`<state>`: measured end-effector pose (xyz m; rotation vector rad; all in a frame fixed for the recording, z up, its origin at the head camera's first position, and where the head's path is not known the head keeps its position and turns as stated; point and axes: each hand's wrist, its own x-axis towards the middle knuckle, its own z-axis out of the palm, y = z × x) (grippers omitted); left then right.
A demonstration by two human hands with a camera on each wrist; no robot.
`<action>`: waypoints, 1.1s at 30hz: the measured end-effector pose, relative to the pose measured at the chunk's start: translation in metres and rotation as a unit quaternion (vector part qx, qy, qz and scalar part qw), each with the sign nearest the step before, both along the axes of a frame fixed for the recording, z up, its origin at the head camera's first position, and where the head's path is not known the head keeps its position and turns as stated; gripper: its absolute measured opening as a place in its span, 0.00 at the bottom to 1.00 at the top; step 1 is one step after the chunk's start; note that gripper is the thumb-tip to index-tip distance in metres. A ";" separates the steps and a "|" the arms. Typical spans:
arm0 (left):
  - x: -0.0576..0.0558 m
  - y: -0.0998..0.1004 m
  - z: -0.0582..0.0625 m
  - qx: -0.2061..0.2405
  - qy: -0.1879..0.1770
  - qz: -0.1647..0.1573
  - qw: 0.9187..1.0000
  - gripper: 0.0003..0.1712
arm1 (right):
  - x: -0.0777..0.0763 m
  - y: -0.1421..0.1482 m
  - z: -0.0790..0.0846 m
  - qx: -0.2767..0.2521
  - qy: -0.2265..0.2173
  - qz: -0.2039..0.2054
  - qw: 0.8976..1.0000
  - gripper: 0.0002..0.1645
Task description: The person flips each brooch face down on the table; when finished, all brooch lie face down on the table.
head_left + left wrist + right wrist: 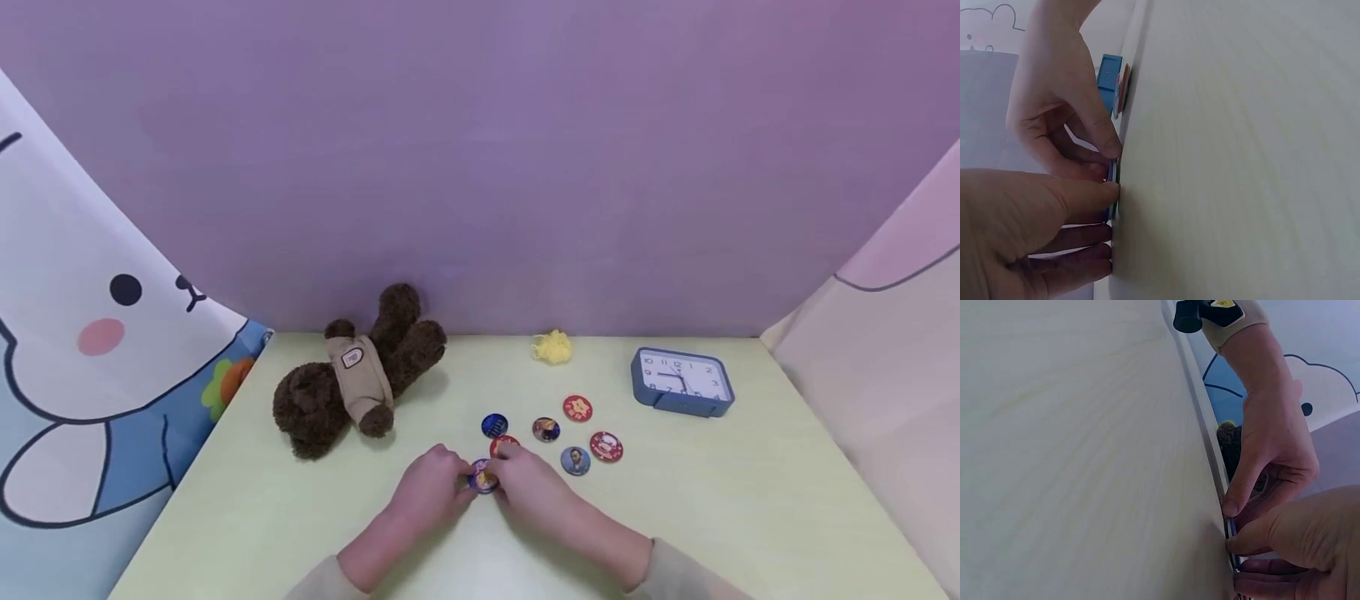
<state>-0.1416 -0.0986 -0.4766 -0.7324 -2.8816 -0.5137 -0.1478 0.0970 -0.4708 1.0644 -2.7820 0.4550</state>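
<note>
Between my two hands on the pale table is a round purple and yellow badge (483,477). My left hand (431,485) pinches its left edge between thumb and fingers. From the other side my right hand (538,490) grips its right edge, with the fingers covering part of its face. In the left wrist view the badge (1112,172) shows edge-on, thin, between both thumbs. A red badge (502,443) lies just beyond, partly hidden by the right hand. A dark blue badge (494,426) is a little farther back.
Right of the hands lie several more round badges, among them a portrait badge (576,461) and a red-and-white one (606,447). A blue clock (682,382) stands at the back right. A yellow fluffy ball (552,347) and a brown teddy bear (360,375) lie toward the back.
</note>
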 end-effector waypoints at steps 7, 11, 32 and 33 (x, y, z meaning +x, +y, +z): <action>0.000 -0.005 0.001 -0.049 0.050 -0.054 0.996 0.09 | -0.003 -0.001 -0.003 -0.061 -0.031 0.004 0.998 0.10; 0.002 -0.005 0.002 -0.030 0.019 -0.064 0.997 0.06 | -0.003 0.003 -0.003 -0.048 -0.045 0.002 0.998 0.08; -0.009 -0.006 0.012 0.104 -0.027 -0.046 0.993 0.03 | -0.002 0.009 0.002 -0.086 -0.082 -0.025 0.993 0.06; -0.010 -0.005 0.011 0.108 -0.034 -0.047 0.993 0.03 | -0.003 0.010 0.003 -0.090 -0.091 -0.025 0.991 0.06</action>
